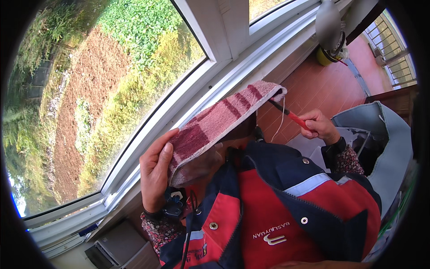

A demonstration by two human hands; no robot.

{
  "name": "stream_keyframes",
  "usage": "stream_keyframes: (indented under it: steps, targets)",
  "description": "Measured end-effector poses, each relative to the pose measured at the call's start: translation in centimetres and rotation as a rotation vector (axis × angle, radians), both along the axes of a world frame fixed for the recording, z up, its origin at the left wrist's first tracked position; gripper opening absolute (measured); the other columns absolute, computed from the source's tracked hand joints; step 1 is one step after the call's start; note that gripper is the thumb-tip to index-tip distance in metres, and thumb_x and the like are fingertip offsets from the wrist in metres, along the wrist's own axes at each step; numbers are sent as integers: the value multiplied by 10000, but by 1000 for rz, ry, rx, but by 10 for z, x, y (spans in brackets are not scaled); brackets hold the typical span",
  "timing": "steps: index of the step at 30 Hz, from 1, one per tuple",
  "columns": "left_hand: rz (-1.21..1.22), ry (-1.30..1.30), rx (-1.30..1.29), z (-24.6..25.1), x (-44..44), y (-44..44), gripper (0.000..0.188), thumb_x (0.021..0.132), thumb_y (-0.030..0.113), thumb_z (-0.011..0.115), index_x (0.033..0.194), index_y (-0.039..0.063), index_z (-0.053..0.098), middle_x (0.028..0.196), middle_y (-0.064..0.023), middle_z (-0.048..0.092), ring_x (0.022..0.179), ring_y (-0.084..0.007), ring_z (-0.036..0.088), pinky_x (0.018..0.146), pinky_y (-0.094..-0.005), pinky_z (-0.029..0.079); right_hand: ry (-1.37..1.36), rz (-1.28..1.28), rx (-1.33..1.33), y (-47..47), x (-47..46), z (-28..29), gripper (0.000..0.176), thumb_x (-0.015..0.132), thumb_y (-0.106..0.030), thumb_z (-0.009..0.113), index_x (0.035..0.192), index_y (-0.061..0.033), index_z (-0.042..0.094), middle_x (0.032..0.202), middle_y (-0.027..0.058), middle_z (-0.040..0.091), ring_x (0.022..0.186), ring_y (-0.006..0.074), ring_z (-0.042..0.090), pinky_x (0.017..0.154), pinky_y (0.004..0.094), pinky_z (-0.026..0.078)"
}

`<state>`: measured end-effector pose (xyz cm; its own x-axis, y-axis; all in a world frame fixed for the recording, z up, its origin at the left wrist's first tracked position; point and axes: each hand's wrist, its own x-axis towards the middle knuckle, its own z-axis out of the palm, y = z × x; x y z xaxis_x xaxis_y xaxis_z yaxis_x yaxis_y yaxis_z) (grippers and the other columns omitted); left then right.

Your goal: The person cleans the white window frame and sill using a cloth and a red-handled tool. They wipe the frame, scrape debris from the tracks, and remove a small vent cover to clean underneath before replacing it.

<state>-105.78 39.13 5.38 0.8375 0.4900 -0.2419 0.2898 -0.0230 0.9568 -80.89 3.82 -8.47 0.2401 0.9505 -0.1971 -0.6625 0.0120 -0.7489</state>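
Note:
My left hand (156,169) grips the near end of a long pink-and-maroon checked terry-cloth piece (221,116) with white edging, thumb on top. The piece is held up in front of my chest, its far end pointing right and away. In my right hand (317,126) is a tool with a red handle (298,121) and a dark shank. The shank reaches the far end of the cloth, where its tip is hidden, so I cannot tell the kind of tool. A pale thread (280,121) dangles beside it from the cloth.
A white-framed window (161,101) runs along my left. On the right stands a grey-blue soft-sided container (391,148) with a stitched rim. A yellow bucket (325,58) sits on the reddish floor (309,80). A dark cable (188,232) hangs by my jacket.

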Motion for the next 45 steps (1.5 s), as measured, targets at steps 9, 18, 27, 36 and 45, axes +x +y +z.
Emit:
stream_keyframes:
  steps: [9,18,27,36,45]
  targets:
    - [-364,-57,-603,-82,46,-22,377,1067,204,467,1321,-62,547,1123,-52,661,986,-83,595,873,-242,488,-1545,-27,-392,75,63,113,309,967,-98,591,1265,-45,654,716,97,636,575,169,557,545,311,434]
    - [-308,-154,-402,-82,20,-8,414,959,170,665,1303,-45,580,1146,-55,670,1027,-92,596,911,-256,481,-1996,397,-382,147,63,169,268,917,-124,606,1170,-89,690,814,215,648,729,409,607,640,455,471]
    - [-137,-146,-457,-84,-80,9,456,907,93,701,1323,-42,575,1198,-80,659,1074,-115,589,963,-270,452,-1793,530,-214,212,22,153,276,921,-124,600,1187,-104,674,810,231,630,731,426,598,629,464,460]
    - [256,-245,-419,-81,-147,-1,557,843,80,686,1344,-89,509,1206,-129,643,1102,-191,621,996,-314,453,-1916,516,243,317,-90,104,245,743,-66,630,982,-14,627,674,189,624,695,393,653,575,481,491]
    - [587,-303,-242,-94,-205,4,484,949,70,583,1398,-58,454,1293,-126,604,1151,-181,596,1011,-312,444,-1963,595,336,391,-200,93,198,789,-45,625,986,-41,606,655,164,643,679,367,678,547,467,501]
